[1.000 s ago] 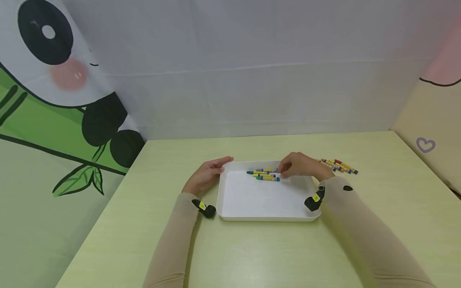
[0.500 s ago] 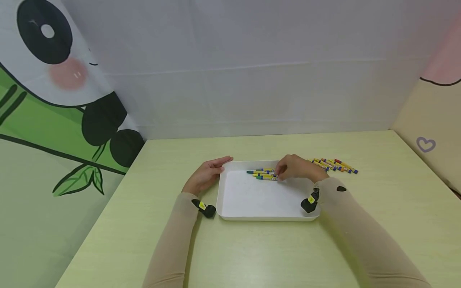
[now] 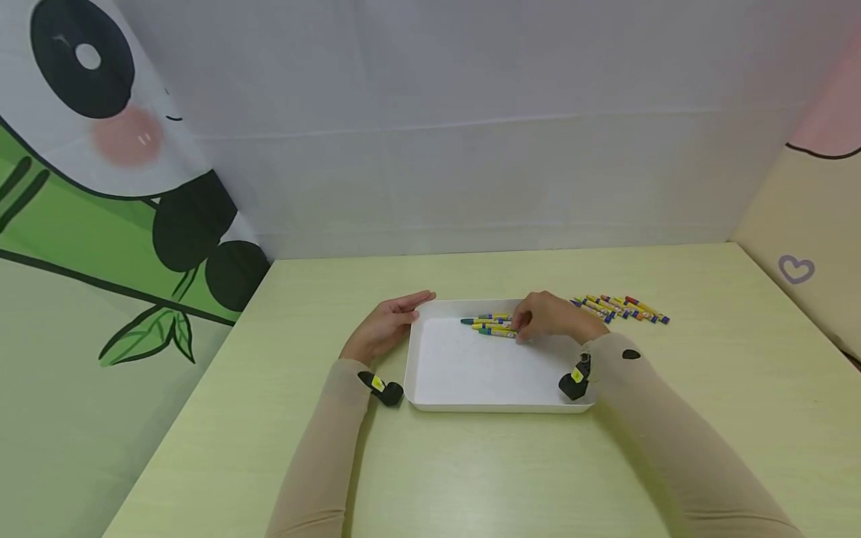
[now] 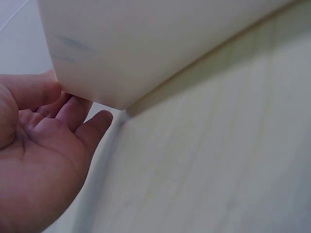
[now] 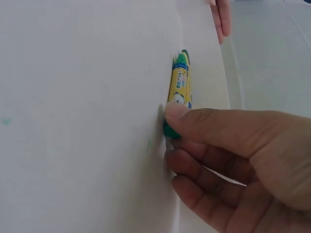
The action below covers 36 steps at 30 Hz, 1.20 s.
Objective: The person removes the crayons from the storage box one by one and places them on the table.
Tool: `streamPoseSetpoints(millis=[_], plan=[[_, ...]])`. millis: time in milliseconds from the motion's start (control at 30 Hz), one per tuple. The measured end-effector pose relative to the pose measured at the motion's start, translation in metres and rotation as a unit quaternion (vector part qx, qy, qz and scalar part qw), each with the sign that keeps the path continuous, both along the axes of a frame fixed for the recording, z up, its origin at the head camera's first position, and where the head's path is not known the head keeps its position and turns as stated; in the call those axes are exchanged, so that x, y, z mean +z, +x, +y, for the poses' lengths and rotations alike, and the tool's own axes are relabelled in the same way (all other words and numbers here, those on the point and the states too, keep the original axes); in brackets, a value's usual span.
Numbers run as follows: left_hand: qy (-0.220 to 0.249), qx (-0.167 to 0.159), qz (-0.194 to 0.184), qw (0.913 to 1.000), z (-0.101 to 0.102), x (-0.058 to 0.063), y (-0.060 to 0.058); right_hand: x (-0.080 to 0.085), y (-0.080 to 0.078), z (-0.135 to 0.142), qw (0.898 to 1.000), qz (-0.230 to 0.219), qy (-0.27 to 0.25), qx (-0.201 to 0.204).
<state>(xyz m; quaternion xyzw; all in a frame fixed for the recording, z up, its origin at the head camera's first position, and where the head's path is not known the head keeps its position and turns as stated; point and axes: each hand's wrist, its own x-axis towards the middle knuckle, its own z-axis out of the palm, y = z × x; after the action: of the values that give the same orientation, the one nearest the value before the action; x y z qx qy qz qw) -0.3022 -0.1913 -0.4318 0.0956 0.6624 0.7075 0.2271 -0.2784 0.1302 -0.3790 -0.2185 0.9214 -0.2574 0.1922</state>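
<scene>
A shallow white tray (image 3: 464, 373) lies on the table. My left hand (image 3: 382, 332) rests against its far left corner; in the left wrist view the thumb touches the tray wall and some fingertips are hidden behind it. Inside the tray several crayons (image 3: 487, 324) with yellow wrappers lie side by side, pointing left. Over their right ends is my right hand (image 3: 548, 315). Its thumb presses on the lower end of a green crayon (image 5: 180, 82) in the right wrist view, the fingers curled on the far side. The other crayons are mostly hidden there.
More crayons (image 3: 619, 308) lie in a loose row on the table (image 3: 430, 471), right of the tray and behind my right wrist. A pale cloth backdrop (image 3: 471, 187) stands along the table's far edge. Printed panels flank both sides.
My right hand has shifted slightly left and down along the crayons' right ends. More of the loose crayons on the right now show. The left hand has stayed in place.
</scene>
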Motion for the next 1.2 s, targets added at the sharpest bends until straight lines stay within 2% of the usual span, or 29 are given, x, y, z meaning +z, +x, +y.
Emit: streamPoseSetpoints(millis=[567,967,1200], plan=[[0.002,0.0,0.002,1.0,0.001,0.002,0.0,-0.001,0.001,0.002,1.0,0.009,-0.018,0.013],[-0.011,-0.016,0.025,0.9995,-0.002,0.002,0.001,0.008,0.001,0.006,0.999,0.014,-0.033,0.021],[-0.008,-0.016,0.024,0.9996,-0.003,0.001,0.001,0.014,0.003,0.01,0.999,0.027,-0.039,0.017]])
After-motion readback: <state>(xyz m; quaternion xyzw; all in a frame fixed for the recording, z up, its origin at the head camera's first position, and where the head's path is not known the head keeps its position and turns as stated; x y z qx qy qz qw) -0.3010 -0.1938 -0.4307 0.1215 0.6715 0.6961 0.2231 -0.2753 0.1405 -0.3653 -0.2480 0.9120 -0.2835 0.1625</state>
